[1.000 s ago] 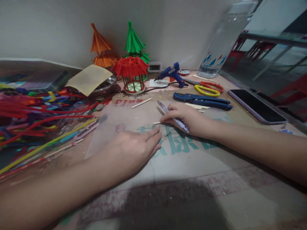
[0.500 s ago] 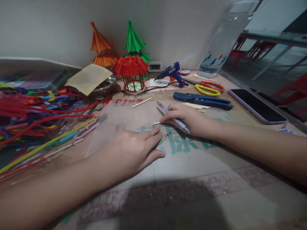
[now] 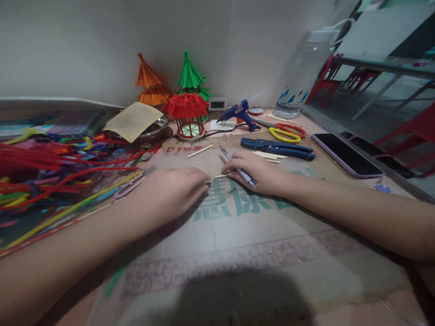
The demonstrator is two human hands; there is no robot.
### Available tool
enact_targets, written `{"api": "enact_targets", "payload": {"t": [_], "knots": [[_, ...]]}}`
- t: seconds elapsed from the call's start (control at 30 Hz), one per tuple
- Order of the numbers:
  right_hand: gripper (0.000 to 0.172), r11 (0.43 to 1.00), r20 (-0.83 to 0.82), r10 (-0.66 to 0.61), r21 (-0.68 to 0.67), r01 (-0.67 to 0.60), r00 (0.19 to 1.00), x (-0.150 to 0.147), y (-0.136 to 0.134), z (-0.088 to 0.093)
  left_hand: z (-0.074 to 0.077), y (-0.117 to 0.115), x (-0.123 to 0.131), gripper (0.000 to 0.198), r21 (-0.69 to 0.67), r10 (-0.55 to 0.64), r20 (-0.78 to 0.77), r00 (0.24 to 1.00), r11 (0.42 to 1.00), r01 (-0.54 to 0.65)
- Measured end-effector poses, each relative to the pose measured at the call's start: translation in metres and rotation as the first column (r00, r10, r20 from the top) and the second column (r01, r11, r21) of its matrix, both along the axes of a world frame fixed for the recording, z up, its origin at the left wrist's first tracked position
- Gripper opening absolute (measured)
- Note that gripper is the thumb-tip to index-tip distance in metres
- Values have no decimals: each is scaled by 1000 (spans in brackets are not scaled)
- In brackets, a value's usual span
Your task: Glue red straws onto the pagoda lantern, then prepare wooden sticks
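Observation:
My right hand (image 3: 254, 172) is closed around a pale purple pen (image 3: 242, 173), which points up and to the left. Its fingertips also touch the right end of a short thin wooden stick (image 3: 219, 177). At the stick's left end, my left hand (image 3: 175, 188) has its fingers bent and close together; what they hold, if anything, is hidden. Below the stick, a clear ruler or strip with small dark print (image 3: 232, 190) lies on the covered board (image 3: 217, 235), which bears green lettering.
Pipe cleaners (image 3: 41, 167) heap up at the left. Behind my hands stand a red-roofed model (image 3: 186, 106), a glue gun (image 3: 241, 113), scissors (image 3: 285, 132) and blue cutters (image 3: 277, 148). A phone (image 3: 346, 154) and a clear bottle (image 3: 295, 77) are at the right.
My left hand has drawn back to the left, off the clear strip, and its spread fingers have bent together. My right hand keeps the pen. The view has shifted slightly.

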State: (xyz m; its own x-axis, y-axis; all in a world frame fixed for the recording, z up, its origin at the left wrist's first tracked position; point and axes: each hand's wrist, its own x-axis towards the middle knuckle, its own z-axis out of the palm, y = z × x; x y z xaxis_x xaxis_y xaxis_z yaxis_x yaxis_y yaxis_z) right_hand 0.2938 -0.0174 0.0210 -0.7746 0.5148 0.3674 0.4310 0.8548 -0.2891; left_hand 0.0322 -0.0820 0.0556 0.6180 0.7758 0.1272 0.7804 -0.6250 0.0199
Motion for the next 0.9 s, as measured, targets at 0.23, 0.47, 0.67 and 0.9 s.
{"api": "enact_targets", "payload": {"t": [0.23,0.47,0.67,0.9], "knots": [[26,996,-43,-58,65,60,997,-1,-3,-2,14,-5,-45,40,-71,390,-136,911,913,-402],[25,982,-18,-174,76,175,985,2,-1,-5,1,-23,-82,47,-407,401,320,858,876,-258],[25,967,4,-237,101,235,972,0,-10,3,0,-22,-93,38,-357,356,298,886,902,-243],[22,960,-12,-254,115,254,967,-3,-15,5,5,-43,-12,25,-75,-119,135,984,989,130]]}}
